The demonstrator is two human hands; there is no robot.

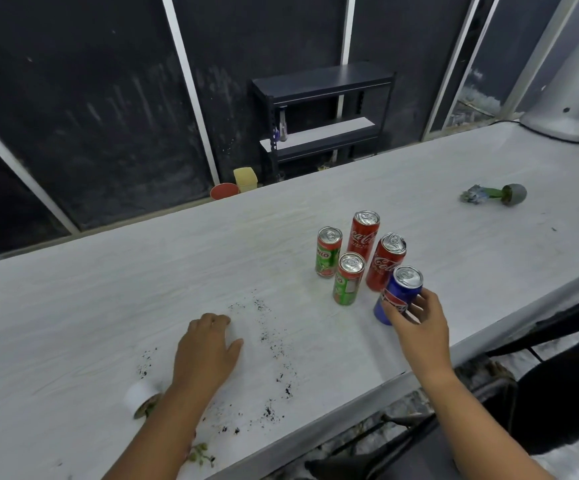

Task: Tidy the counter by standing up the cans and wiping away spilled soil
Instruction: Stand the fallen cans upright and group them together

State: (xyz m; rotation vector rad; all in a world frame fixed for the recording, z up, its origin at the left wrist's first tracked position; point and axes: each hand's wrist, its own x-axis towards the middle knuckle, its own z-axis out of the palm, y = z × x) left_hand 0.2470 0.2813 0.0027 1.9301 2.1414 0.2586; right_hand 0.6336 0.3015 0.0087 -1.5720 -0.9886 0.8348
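Observation:
Several cans stand upright together on the white counter (108, 289): two green Milo cans (328, 252) (348, 279), two red Coca-Cola cans (363, 233) (385, 261) and a blue Pepsi can (397, 292). My right hand (418, 320) is wrapped around the lower part of the Pepsi can. My left hand (206, 351) rests palm down on the counter, seemingly over something white; what it covers is hard to tell. Dark spilled soil (274, 344) is scattered right of that hand and near the front edge.
A tipped small white pot with a plant (141, 398) lies by my left forearm. A grey pot with blue flowers (495, 195) lies on its side far right. A white appliance base (565, 109) stands at the back right. A dark shelf (322, 112) is beyond the counter.

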